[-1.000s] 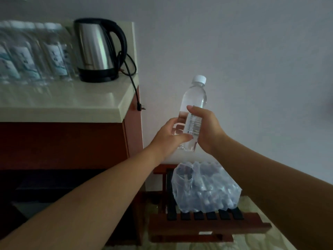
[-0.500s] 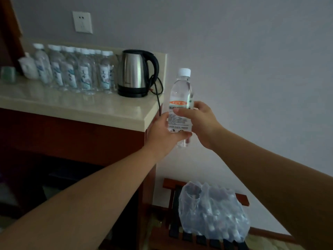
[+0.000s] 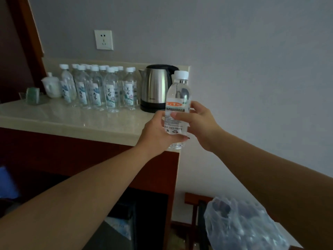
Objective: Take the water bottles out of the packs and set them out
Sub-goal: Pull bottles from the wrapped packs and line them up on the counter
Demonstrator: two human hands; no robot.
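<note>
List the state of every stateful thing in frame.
Held bottle: capped, upright, gripped by left hand and right hand.
Counter bottles: capped, standing in a cluster.
Kettle: lid shut, on its base.
Wall socket: nothing plugged in.
Lidded cup: lid on.
Plastic pack: top looks torn open.

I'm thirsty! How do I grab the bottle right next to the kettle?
Take the bottle round its labelled middle, reaching in from the front. It stands upright, the row crowds its left and back, and the kettle is close on its right.
</note>
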